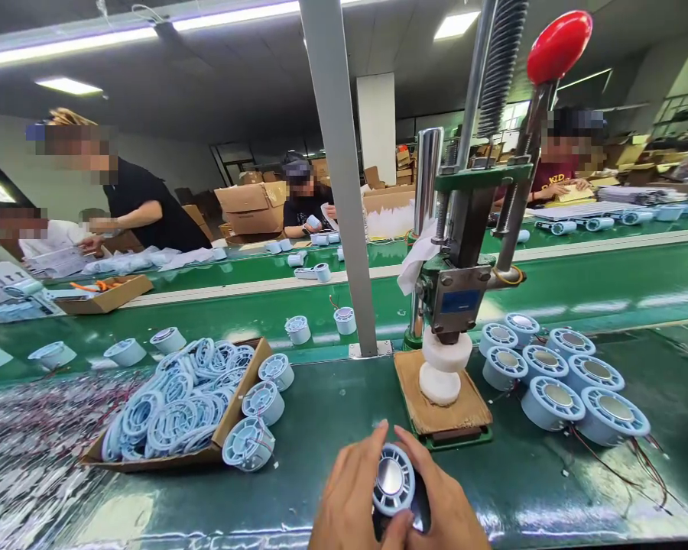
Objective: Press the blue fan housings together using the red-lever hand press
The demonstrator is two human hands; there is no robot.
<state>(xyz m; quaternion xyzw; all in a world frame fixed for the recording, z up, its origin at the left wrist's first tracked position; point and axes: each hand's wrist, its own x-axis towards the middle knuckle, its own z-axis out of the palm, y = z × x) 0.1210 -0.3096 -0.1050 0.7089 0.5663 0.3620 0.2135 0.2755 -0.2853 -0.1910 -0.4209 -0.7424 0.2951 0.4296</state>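
Observation:
A light-blue round fan housing (394,477) with a silver disc at its centre sits between my hands at the bench's front. My left hand (347,489) grips its left side, fingertips pointing forward. Curled round the right side is my right hand (441,493), with a thumb at the near rim. Just beyond stands a green hand press (459,298) with a red-knobbed lever (559,50). Its white upper pad (447,351) hangs over a white round block (439,383) on a cardboard-topped base (407,374). Similar housings with silver discs (556,396) cluster to its right, some trailing wires.
Left of my hands, a cardboard tray (244,389) holds many light-blue rings (177,412), with three housings (249,443) beside it. Wires in clear wrapping (40,428) cover the far left. A grey post (344,176) rises behind; co-workers sit or stand across the green conveyor (550,271).

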